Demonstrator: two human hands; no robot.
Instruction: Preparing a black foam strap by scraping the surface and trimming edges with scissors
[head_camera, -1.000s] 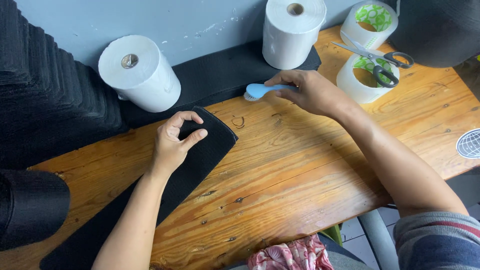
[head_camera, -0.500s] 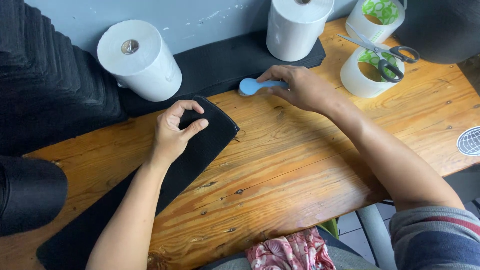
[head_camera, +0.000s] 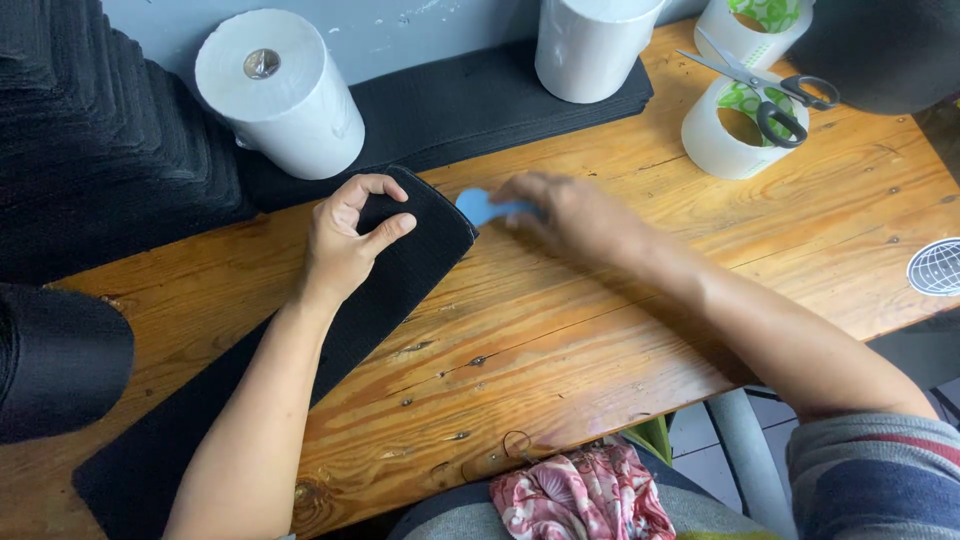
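A long black fabric strip (head_camera: 410, 275) lies slantwise on the wooden table (head_camera: 620, 330). My left hand (head_camera: 350, 240) rests on the strip near its upper end, thumb and fingers curled and pressing it down. My right hand (head_camera: 570, 215), blurred by motion, holds a small light-blue tool (head_camera: 480, 207) whose rounded tip is right at the strip's upper right edge.
Two white paper rolls (head_camera: 280, 95) (head_camera: 590, 45) stand at the back on a black mat (head_camera: 470, 105). Black-handled scissors (head_camera: 770, 85) lie across tape rolls (head_camera: 735, 130) at the back right. Stacked black fabric (head_camera: 90, 140) fills the left. A black roll (head_camera: 55, 360) lies lower left.
My right hand has carried the blue tool leftward and toward me, from near the far roll to the edge of the black strip. The left hand has stayed on the strip.
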